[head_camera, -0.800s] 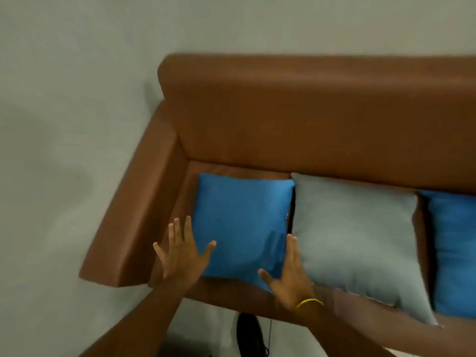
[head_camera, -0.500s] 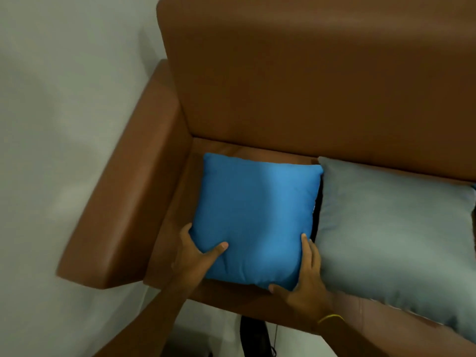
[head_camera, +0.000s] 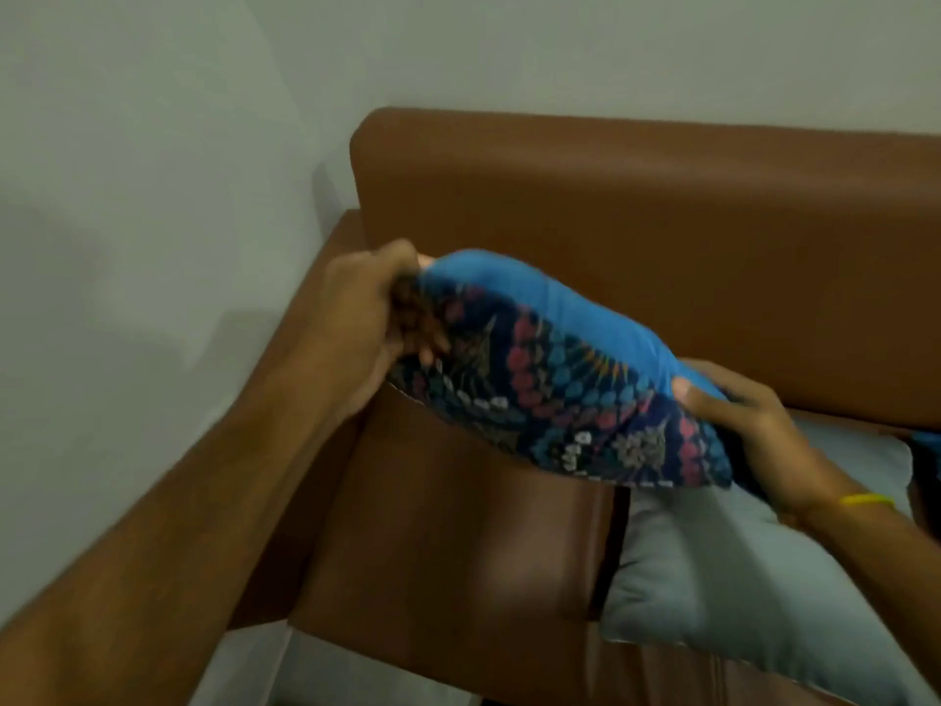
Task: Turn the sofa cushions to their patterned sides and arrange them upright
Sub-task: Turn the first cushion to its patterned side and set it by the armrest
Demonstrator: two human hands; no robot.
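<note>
Gripping opposite corners, the left hand (head_camera: 374,318) and right hand (head_camera: 738,415) hold the blue cushion (head_camera: 555,379) off the sofa (head_camera: 636,236) seat, tilted, patterned side facing the camera. Motion blurs the pattern. Below, a grey cushion (head_camera: 723,578) lies flat, partly hidden by the right forearm.

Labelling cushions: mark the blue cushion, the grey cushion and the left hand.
blue cushion (head_camera: 555,394), head view, on its patterned underside.
grey cushion (head_camera: 723,583), head view, middle of its plain face.
left hand (head_camera: 366,308), head view, back of the hand.
</note>
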